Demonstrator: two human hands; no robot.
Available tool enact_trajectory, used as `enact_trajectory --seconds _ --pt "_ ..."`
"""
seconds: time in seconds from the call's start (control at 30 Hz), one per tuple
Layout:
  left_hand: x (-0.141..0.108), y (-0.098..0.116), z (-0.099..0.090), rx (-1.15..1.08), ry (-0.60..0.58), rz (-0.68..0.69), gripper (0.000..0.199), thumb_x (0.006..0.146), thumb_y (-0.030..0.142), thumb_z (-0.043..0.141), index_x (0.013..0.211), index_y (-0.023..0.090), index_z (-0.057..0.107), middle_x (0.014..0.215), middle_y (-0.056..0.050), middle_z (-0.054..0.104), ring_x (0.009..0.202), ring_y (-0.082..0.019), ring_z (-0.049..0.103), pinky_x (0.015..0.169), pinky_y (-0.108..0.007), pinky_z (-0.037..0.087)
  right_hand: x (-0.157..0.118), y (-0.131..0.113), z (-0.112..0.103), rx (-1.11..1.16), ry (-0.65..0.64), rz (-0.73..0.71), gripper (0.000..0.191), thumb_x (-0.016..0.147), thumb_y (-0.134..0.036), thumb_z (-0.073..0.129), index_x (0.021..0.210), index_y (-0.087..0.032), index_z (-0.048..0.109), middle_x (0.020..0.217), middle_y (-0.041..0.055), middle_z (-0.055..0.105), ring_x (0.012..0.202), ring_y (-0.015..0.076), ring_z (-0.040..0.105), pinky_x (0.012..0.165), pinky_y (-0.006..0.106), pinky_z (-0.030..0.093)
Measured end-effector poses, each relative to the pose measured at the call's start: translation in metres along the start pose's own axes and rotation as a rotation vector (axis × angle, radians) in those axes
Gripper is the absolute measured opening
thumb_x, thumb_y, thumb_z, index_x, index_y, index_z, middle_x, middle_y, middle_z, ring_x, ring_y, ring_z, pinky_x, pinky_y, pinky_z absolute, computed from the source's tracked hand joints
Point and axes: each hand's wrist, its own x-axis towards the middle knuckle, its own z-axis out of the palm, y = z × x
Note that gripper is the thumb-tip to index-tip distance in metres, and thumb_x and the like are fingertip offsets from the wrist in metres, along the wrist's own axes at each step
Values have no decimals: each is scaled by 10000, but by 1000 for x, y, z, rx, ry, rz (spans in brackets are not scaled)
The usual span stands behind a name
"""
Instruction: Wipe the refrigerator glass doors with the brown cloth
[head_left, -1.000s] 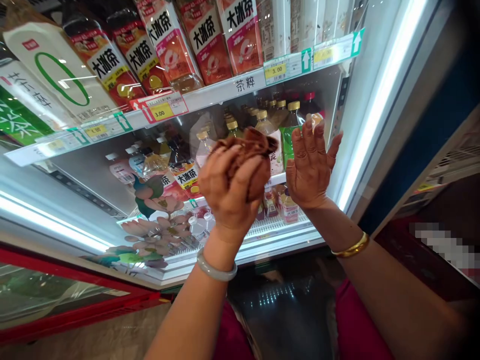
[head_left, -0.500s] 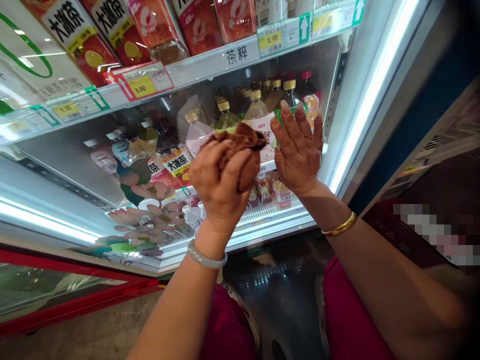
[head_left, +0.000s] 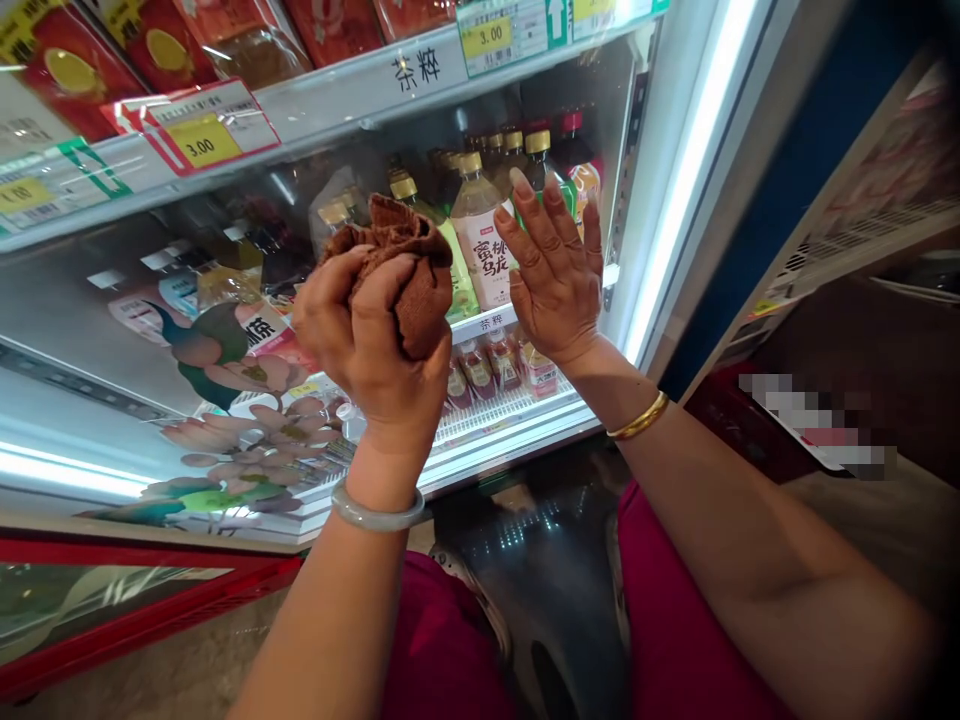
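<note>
- One brown cloth point(head_left: 411, 270) is bunched up in the left hand point(head_left: 367, 345), whose fingers curl tightly around it; its underside and the palm are hidden.
- The right hand point(head_left: 559, 285) is empty and open, fingers spread, back to the camera; whether its palm touches glass cannot be told.
- Beyond and between the hands stands a pink-labelled bottle point(head_left: 484, 235), partly covered by the right fingertips.
- Behind the right fingers, a green bottle point(head_left: 539, 150) is mostly blocked.
- Left of the left hand, flower artwork point(head_left: 255, 375) obscures more drinks.
- Upper-left of it, orange-red cartons point(head_left: 71, 70) are cut off.
</note>
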Motion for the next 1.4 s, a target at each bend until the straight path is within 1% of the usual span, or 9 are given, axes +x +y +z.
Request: enact_trajectory --seconds 0.23,0.43,0.57,0.73,0.87,0.97,1.17,1.33,1.4 --pt "-41 25 17 -9 -172 194 237 900 340 769 1133 316 738 1195 -50 727 1252 -247 632 1106 -434 480 -4 1 4 -1 75 -27 542 1087 -411 181 1585 -348 387 1637 -8 455 1610 193 250 1346 564 127" --pt "-14 6 -3 43 -92 51 285 914 307 724 1196 269 717 1276 -93 687 1298 -264 598 1146 -456 460 -8 2 9 -14 205 -86 565 1062 -359 321 1626 -368 293 1662 -12 421 1591 225 307 1321 594 201" --pt "-20 9 -4 20 -82 31 285 898 319 741 1177 265 717 1260 -95 676 1305 -271 582 1139 -460 466 -9 2 10 38 281 -138 646 1027 -309 436 1644 -377 259 1666 -14 413 1589 207 309 1341 521 183" --pt "-30 18 7 16 -122 160 186 881 335 796 1061 317 754 1172 -38 732 1245 -233 628 1124 -419 481 -10 2 12 49 219 -67 665 1025 -322 444 1639 -444 220 1667 -46 408 1580 214 328 1339 543 162" --pt "-10 7 -7 8 -111 49 266 925 333 709 1185 275 720 1285 -91 682 1319 -271 589 1158 -473 472 -11 1 10 39 222 -70 675 1007 -336 458 1638 -432 238 1671 -40 402 1581 222 326 1339 533 164" --pt "-11 7 -7 12 -84 -19 288 912 334 714 1190 258 715 1293 -99 663 1322 -278 579 1160 -485 470 -11 0 8 52 201 -52 668 1006 -330 460 1632 -442 257 1675 -46 390 1580 225 326 1340 533 164" --pt "-28 22 10 -17 -129 165 170 884 332 795 1049 320 758 1168 -35 738 1239 -229 629 1125 -414 487 -9 0 11 75 286 -83 638 1034 -343 451 1632 -450 253 1655 -59 423 1570 205 350 1343 523 182" --pt "-3 5 -7 -9 -91 15 303 886 248 745 1188 248 727 1294 -115 670 1328 -287 567 1172 -495 451 -9 0 11 40 201 -24 626 1026 -353 416 1623 -466 264 1655 -83 416 1558 238 376 1336 564 200" --pt "-5 5 -8 1 -78 -20 309 887 244 733 1197 248 721 1307 -116 657 1334 -288 563 1177 -502 443 -9 1 12 64 190 -16 617 1019 -351 416 1611 -474 296 1654 -88 415 1562 244 369 1342 553 189"
